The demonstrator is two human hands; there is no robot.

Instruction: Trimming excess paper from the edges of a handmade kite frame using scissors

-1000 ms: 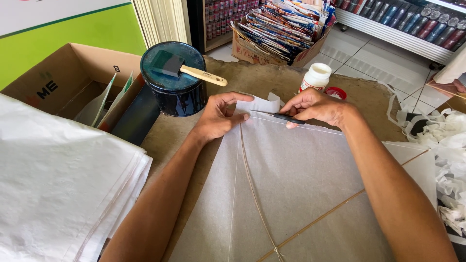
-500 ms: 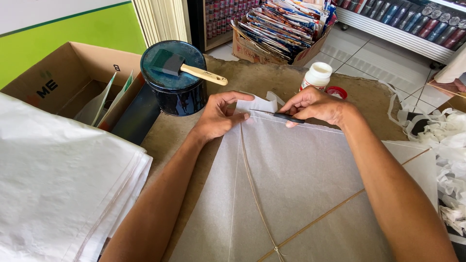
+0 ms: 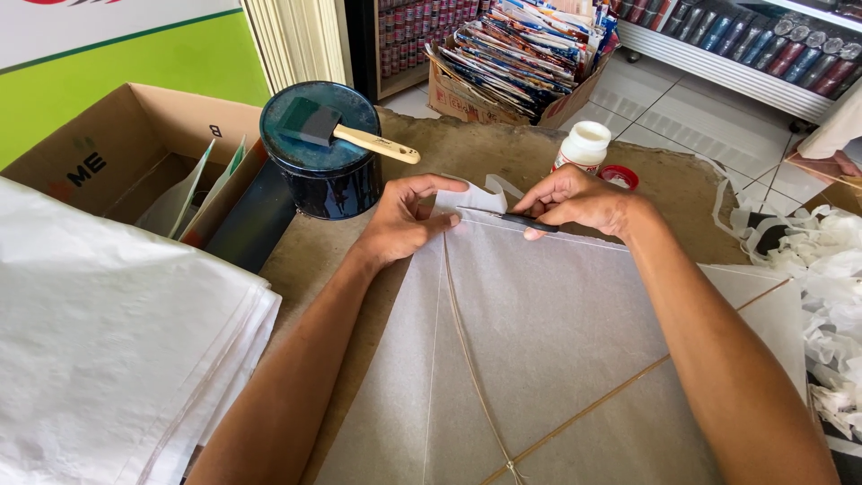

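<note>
Two hands met at the top edge of the white paper sheet (image 3: 548, 332), which lay flat on the brown work surface (image 3: 503, 153) in front of us with thin sticks (image 3: 467, 350) crossing under it. Our right hand (image 3: 579, 199) had its fingers pinched together on a slim dark blade (image 3: 512, 216) laid along that edge, while our left hand (image 3: 404, 220) pressed the paper down just beside it, thumb flat on the sheet and the other fingers curled and slightly apart. Just past the hands stood a white glue bottle (image 3: 582, 146) with a red cap (image 3: 620, 176) lying beside it. To the left sat a round dark blue tin (image 3: 328, 171), a foam brush (image 3: 346, 133) with a pale wooden handle resting across its lid. Beyond that was an open brown cardboard box (image 3: 117, 135) holding upright sheets, with dark lettering on its inner flap. A thick stack of white paper (image 3: 108, 341) filled the near left. Far back, a second cardboard box (image 3: 512, 76) was crammed with colourful printed packets, and crumpled white scraps (image 3: 822, 269) lay at the right. A green and white wall panel (image 3: 108, 63) stood behind.
</note>
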